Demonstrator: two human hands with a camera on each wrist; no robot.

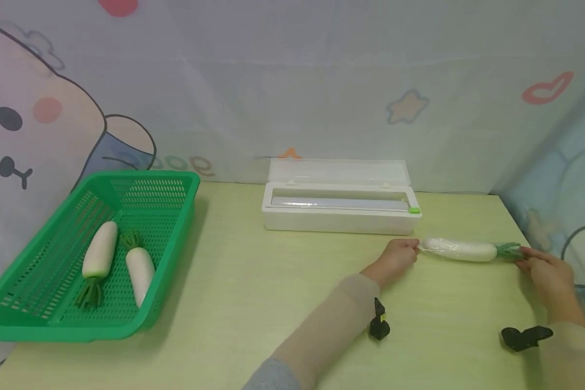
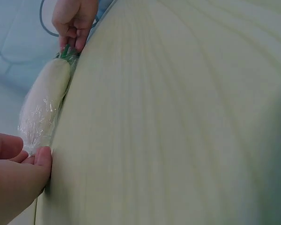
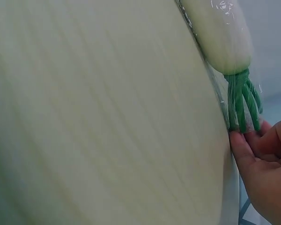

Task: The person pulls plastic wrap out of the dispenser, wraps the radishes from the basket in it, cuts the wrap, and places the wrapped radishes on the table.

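A white radish [image 1: 463,249] wrapped in clear plastic film lies crosswise at the right of the table, its green stems [image 1: 509,250] pointing right. My left hand [image 1: 396,259] pinches the gathered film at the root end. At the stem end, my right hand [image 1: 550,273] pinches the film around the stem tips. In the left wrist view the film [image 2: 42,117] looks wrinkled and shiny over the radish. The right wrist view shows the green stems [image 3: 243,101] inside the film, with the right fingertips [image 3: 241,140] at their ends.
Behind the radish stands a white film dispenser box [image 1: 341,221] with its clear lid [image 1: 338,171] raised and a film roll [image 1: 338,203] inside. On the left, a green basket [image 1: 175,244] holds two unwrapped radishes [image 1: 100,252]. A printed cloth [image 1: 297,81] hangs behind the table.
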